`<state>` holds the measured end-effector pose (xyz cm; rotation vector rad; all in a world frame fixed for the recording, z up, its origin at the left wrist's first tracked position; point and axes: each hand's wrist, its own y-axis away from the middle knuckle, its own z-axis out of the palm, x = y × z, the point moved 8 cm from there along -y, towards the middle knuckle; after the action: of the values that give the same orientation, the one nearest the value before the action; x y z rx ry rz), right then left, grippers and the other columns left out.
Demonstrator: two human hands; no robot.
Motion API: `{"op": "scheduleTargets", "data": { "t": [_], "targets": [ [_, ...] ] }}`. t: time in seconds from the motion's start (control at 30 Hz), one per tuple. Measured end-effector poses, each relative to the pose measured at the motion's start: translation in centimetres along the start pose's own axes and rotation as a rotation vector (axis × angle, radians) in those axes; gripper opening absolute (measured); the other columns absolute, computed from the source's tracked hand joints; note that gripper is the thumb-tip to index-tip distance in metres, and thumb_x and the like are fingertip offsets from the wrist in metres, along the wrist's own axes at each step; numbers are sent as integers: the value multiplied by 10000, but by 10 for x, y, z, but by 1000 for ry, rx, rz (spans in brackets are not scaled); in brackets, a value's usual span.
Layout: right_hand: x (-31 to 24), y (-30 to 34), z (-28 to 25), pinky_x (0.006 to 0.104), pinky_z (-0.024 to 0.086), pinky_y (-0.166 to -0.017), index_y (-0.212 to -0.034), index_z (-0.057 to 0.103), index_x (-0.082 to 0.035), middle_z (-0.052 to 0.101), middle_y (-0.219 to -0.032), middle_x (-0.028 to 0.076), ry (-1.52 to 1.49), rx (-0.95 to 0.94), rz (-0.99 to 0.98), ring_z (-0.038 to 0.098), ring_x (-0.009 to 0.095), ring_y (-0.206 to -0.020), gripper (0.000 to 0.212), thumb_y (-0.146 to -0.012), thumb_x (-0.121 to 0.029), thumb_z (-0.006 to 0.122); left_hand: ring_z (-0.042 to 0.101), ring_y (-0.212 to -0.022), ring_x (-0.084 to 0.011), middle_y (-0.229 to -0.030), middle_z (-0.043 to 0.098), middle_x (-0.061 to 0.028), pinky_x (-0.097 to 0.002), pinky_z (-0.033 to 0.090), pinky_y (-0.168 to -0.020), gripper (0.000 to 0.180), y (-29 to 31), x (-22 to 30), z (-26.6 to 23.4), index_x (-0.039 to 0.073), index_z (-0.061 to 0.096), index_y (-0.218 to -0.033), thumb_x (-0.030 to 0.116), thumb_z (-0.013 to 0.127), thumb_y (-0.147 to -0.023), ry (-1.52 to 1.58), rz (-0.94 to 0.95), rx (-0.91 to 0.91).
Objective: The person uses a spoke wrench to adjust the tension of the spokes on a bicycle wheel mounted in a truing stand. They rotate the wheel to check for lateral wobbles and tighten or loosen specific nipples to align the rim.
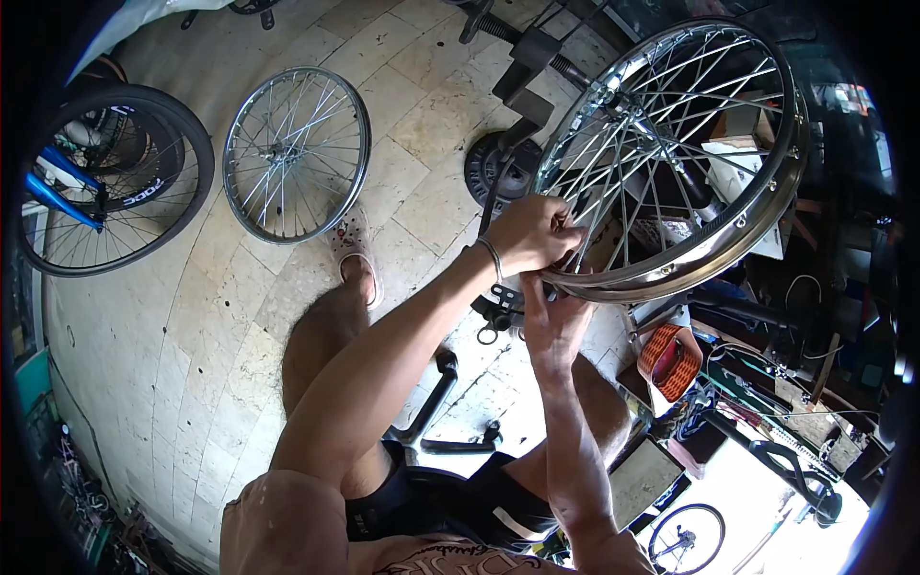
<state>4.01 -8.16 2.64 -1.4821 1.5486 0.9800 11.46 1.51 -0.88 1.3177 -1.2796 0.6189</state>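
The rim [671,279] is grasped by the right hand [556,324], and just above, a spoke [582,251] seems pinched by the left hand [532,235], which could be scraped by slipping.

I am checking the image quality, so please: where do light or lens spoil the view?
Head view: ground at lower right washes out to white; head view: the metal rim shows bright highlights; head view: clutter at right sinks into shadow; head view: corners are black, floor lines bend toward the edge.
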Motion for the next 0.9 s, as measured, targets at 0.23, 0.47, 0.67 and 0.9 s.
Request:
{"op": "scheduleTargets", "data": {
  "t": [0.23,0.47,0.67,0.9],
  "targets": [
    [-15,-4,-4,392,477,-850,-1090,587,36,649,-996,154,116,45,-14,621,241,-903,417,-827,-234,767,653,-765,-194,-875,718,-129,-332,514,-721,291,4,-6,-13,8,707,-1065,202,711,-848,-128,-11,-219],
    [-14,0,-8,422,470,-863,-1098,584,39,620,-1062,173,121,54,-31,599,278,-957,436,-824,-251,760,700,-831,-250,-922,721,-169,-345,545,-763,255,5,7,-33,-1,696,-1038,112,688,-808,-179,-31,40],
    [2,-1,-5,440,451,-901,-1170,541,38,597,-1102,181,203,-21,33,582,301,-992,489,-840,-249,758,705,-846,-256,-922,717,-176,-335,551,-783,275,5,-3,-25,-15,685,-1030,79,707,-772,-136,-1,-14],
    [6,0,-4,441,453,-907,-1209,510,40,582,-1084,177,73,16,19,574,293,-1006,518,-836,-222,757,693,-820,-256,-903,707,-163,-348,543,-760,261,5,1,-16,-15,666,-1004,77,717,-766,-180,-13,10]
  ]
}}
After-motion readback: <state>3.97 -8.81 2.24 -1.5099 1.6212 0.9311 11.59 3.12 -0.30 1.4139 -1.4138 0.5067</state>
